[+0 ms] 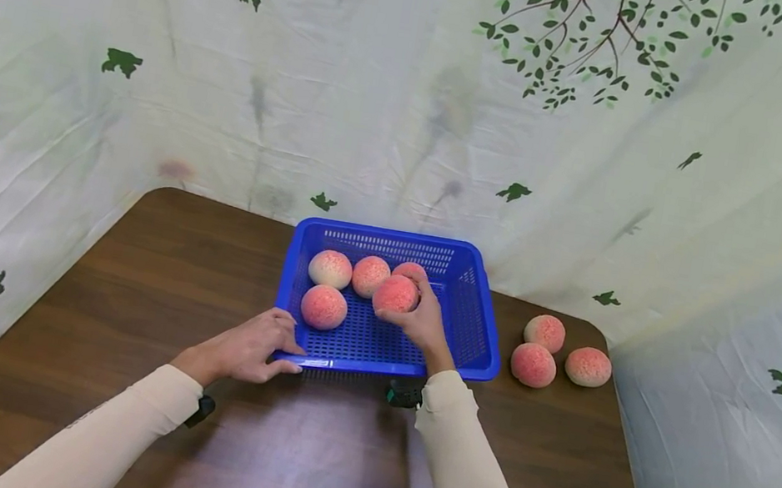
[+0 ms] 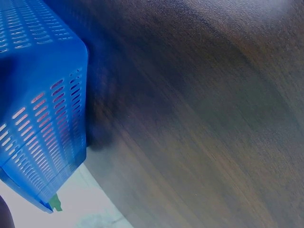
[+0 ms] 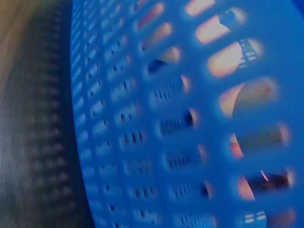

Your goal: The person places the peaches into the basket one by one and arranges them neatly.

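A blue plastic basket [image 1: 392, 235] with slotted walls stands on the brown table. My left hand [image 1: 260, 347] grips its front left corner, fingers over the rim and thumb on the near side. Inside the basket, my right hand [image 1: 427, 325] holds a pink peach [image 1: 395, 294] between thumb and fingers. Behind it another peach [image 1: 408, 269] is partly hidden by that hand. More peaches [image 1: 324, 307] lie in the left half. The basket's outer wall [image 2: 42, 118] shows at the left of the left wrist view, and its slotted wall [image 3: 156, 114] fills most of the right wrist view.
Three peaches [image 1: 534, 365] lie grouped on the table [image 1: 205, 267], right of the basket near the table's right edge. A pale cloth [image 1: 396, 110] printed with leaves hangs behind and on both sides. Black wrist cameras [image 1: 404, 394] sit on both wrists.
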`<state>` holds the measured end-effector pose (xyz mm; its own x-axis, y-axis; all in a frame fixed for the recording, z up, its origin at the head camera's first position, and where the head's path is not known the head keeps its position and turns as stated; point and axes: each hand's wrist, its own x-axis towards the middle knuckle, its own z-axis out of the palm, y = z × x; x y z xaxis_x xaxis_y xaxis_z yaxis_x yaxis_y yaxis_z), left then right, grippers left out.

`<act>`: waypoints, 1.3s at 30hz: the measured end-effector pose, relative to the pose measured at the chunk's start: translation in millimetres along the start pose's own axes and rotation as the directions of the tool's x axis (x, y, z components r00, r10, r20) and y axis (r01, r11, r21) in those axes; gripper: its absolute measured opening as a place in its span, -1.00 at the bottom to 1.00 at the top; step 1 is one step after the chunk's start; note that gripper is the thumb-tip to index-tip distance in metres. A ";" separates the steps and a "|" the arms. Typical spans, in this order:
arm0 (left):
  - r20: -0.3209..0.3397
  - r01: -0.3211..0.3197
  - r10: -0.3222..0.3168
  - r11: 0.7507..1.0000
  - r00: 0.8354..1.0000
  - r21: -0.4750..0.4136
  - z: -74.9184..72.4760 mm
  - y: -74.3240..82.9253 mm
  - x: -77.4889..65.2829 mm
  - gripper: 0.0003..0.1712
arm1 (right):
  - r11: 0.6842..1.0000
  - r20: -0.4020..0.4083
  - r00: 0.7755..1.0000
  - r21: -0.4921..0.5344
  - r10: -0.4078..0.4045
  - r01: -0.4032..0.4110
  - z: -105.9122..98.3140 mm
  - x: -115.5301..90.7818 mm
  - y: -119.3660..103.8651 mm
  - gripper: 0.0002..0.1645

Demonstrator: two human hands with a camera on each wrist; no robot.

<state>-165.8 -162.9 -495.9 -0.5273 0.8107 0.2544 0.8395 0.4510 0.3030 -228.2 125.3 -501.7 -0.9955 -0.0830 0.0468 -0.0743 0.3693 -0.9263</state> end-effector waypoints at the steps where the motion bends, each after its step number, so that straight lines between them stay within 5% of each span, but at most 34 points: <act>1: 0.001 0.000 0.000 1.000 1.000 -0.001 0.4 -0.2 0.1 -0.74 | 1.000 0.012 1.000 -0.007 0.003 -0.003 2.5 0.6 -0.1 0.00; 12: -0.012 -0.022 0.022 1.000 1.000 -0.003 1.4 -0.6 0.0 -0.75 | 0.969 0.126 0.991 -0.237 -0.044 0.073 22.7 5.6 -0.8 -0.08; 39: -0.028 -0.025 0.025 1.000 0.999 -0.017 2.2 -2.8 -0.1 -0.76 | 0.912 0.188 0.974 -0.408 0.123 -0.037 35.5 9.4 -1.2 -0.02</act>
<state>-167.8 -163.5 -498.8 -0.5096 0.8111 0.2871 0.8503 0.4238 0.3120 -235.4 91.2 -513.4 -0.9680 -0.2092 -0.1387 -0.0557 0.7178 -0.6940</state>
